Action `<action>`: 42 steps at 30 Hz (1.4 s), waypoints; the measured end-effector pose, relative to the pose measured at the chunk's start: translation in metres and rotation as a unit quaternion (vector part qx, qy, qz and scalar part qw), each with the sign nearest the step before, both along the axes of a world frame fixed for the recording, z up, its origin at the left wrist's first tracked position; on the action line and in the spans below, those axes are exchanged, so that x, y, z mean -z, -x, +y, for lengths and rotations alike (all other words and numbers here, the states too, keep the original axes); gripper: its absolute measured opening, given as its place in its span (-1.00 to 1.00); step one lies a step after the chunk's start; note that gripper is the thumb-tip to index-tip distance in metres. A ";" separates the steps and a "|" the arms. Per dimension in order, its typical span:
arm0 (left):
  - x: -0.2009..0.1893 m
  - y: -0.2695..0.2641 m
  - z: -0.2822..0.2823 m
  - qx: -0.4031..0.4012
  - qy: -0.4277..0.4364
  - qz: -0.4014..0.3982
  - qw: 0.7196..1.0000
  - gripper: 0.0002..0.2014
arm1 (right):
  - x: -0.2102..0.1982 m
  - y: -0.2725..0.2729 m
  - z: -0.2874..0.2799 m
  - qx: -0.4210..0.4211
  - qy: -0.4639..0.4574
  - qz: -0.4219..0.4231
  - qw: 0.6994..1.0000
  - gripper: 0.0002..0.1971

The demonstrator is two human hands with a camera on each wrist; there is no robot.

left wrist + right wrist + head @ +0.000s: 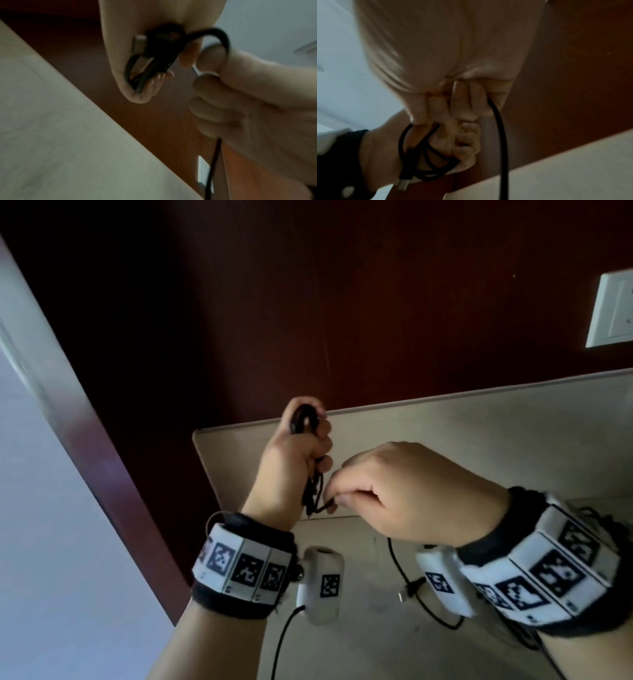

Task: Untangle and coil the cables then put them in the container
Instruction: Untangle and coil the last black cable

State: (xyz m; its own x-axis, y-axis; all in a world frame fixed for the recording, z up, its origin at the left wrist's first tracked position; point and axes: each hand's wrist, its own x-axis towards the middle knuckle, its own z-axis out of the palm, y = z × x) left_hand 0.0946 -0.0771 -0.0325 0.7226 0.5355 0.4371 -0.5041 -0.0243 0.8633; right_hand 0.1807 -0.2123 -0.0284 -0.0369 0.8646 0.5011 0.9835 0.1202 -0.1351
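My left hand is raised over the table's far left corner and grips a bundle of black cable loops. In the left wrist view the looped cable and its silver plug sit in that fist. Close to its right, my right hand pinches the loose run of the same black cable between thumb and fingers. The right wrist view has that strand hanging down from the pinch, with the left fist and its coil beyond. No container is visible.
Another black cable with a plug lies on the beige table under my right wrist. More dark cable lies behind the right wristband. A dark red wall panel backs the table, with a white socket plate at the right.
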 end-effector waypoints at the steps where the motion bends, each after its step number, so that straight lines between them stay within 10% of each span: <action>1: 0.003 -0.003 -0.005 0.005 -0.028 0.012 1.000 -0.72 | 0.002 0.000 0.002 -0.001 -0.034 0.008 0.999 -0.82; 3: 0.007 -0.006 -0.012 0.021 -0.067 0.022 0.997 -0.90 | 0.004 -0.002 0.004 0.010 -0.109 0.056 0.992 -0.93; 8: 0.014 -0.005 -0.014 0.110 -0.098 0.074 0.986 -0.23 | 0.004 -0.009 0.000 0.106 -0.227 0.100 0.963 -0.59; 13: 0.015 -0.003 -0.016 0.151 -0.115 0.105 0.976 -0.48 | -0.001 -0.008 -0.003 0.079 -0.181 0.139 0.970 -0.59; 17: 0.009 -0.003 -0.017 0.147 0.068 0.044 0.986 -0.44 | -0.002 -0.019 -0.004 0.023 -0.150 0.229 0.962 -0.93; 21: 0.002 0.002 -0.003 0.118 0.152 -0.042 0.981 -0.42 | 0.006 -0.027 0.001 0.066 -0.089 0.230 0.967 -0.79; 32: 0.011 -0.004 -0.018 0.057 -0.014 0.048 0.997 -0.17 | 0.010 -0.011 0.008 0.098 -0.092 0.325 0.936 -0.50; 42: 0.014 -0.009 -0.026 0.092 -0.041 0.024 0.995 -0.43 | 0.006 -0.009 0.006 0.089 -0.045 0.416 0.904 -0.59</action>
